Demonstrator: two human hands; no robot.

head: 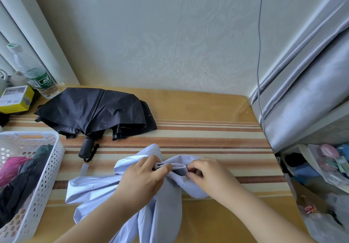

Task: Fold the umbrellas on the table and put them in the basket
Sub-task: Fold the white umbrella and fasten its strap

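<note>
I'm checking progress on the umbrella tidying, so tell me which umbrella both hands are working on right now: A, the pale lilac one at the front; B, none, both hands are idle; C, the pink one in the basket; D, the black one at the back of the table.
A: the left hand and the right hand both pinch the gathered fabric of the pale lilac umbrella, while the black umbrella lies untouched behind.

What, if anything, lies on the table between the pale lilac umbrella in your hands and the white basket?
Nothing visible does. The striped tabletop between the pale lilac fabric umbrella and the white perforated plastic basket on its left is bare. The black umbrella lies further back, off that path. The basket already holds folded umbrellas.
</note>
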